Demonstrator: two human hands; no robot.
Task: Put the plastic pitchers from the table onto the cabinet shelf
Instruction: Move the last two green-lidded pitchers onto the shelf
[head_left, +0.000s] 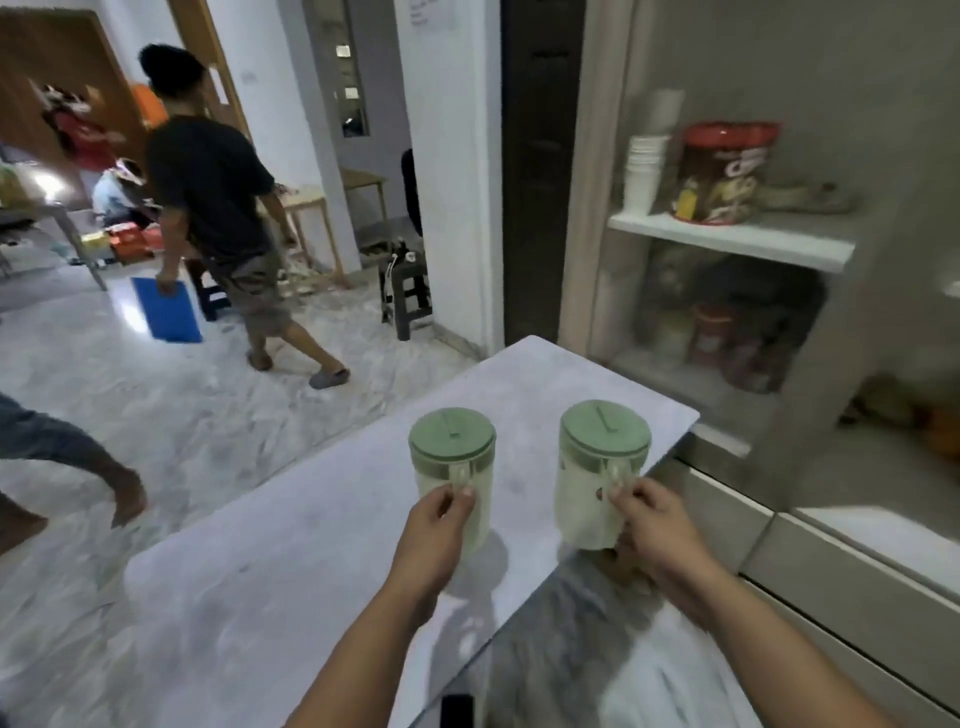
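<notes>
Two pale plastic pitchers with green lids are in front of me above the white table (291, 561). My left hand (434, 540) grips the handle of the left pitcher (452, 467). My right hand (657, 535) grips the handle of the right pitcher (597, 478), which hangs over the table's right edge, lifted. Whether the left pitcher touches the table I cannot tell. The cabinet shelf (732, 236) is up and to the right, behind an open front.
On the shelf stand stacked white cups (644, 171) and a red-lidded jar (724, 171); more jars fill the level below. White drawers (831, 587) run along the right. A person (218, 208) with a blue board walks across the floor at left; another person's leg (67, 467) is nearer.
</notes>
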